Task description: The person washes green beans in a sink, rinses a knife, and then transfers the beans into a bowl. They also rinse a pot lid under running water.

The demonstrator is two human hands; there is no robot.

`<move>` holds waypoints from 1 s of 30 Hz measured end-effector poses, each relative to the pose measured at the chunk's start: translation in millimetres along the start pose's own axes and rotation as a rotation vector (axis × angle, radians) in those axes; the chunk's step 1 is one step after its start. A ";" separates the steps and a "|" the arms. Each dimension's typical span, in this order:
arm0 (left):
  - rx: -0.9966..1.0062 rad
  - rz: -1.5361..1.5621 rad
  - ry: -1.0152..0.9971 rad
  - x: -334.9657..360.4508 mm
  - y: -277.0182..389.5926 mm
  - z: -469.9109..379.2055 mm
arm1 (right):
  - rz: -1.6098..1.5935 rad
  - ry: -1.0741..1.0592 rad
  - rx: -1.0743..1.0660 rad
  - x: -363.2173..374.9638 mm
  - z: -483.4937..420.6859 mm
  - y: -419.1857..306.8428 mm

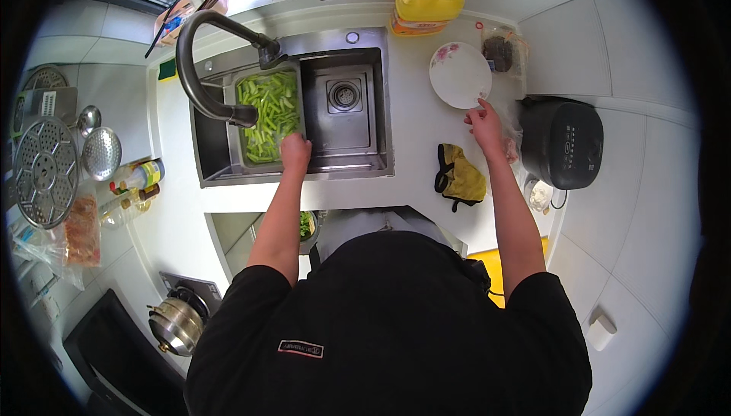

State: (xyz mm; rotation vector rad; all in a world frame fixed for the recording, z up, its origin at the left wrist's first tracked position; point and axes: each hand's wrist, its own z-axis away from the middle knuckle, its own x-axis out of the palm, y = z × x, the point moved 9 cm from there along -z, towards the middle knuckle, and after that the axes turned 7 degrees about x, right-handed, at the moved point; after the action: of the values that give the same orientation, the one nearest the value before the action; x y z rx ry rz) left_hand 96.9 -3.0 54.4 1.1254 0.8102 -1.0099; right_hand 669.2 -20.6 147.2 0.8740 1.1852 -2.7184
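Note:
Inside the left bowl of a stainless steel sink (349, 156), a rectangular basin (231, 108) holds cut green vegetable stalks (268, 108) in water. My left hand (295, 153) is curled over the basin's near right rim, gripping it; the fingertips are hidden. Right of the sink, a white plate with pink flowers (457, 76) lies on the counter. My right hand (485, 127) is at the plate's near edge, holding nothing. Its index finger reaches the plate's rim, and the other fingers are partly bent.
A dark faucet (185, 67) arches over the basin. Yellow-and-black gloves (461, 176) lie below the plate. A yellow jug (428, 7) stands behind it, and a black countertop appliance (562, 142) sits to the right. A metal pot (176, 324) is on the stove at lower left.

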 end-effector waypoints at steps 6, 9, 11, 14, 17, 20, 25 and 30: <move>-0.001 0.043 -0.075 19.4 33.3 2.3 | 0.008 -0.116 -0.076 10.3 14.9 -14.2; -0.020 0.103 -0.093 28.3 48.9 5.2 | -0.002 -0.166 -0.131 16.0 28.4 -23.4; 0.018 0.123 -0.091 32.3 63.6 7.3 | -0.020 -0.211 -0.166 22.6 38.5 -30.4; 0.045 0.088 -0.150 45.3 85.3 7.2 | 0.044 -0.253 -0.235 33.3 49.9 -42.3; 0.064 0.128 -0.131 52.9 104.1 10.7 | 0.071 -0.253 -0.284 41.6 54.6 -49.3; 0.122 0.106 -0.107 58.8 123.6 12.2 | 0.085 -0.294 -0.273 50.9 56.8 -46.7; 0.129 0.168 -0.174 80.8 145.7 16.1 | 0.041 -0.360 -0.292 69.1 64.4 -47.0; 0.171 0.198 -0.126 92.7 160.7 20.6 | 0.112 -0.447 -0.315 107.7 79.9 -54.4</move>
State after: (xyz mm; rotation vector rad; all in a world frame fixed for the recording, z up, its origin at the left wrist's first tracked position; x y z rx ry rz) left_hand 280.3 -26.2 28.6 1.2479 0.5086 -0.9861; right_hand 526.5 -18.6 171.2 0.2662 1.3520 -2.3647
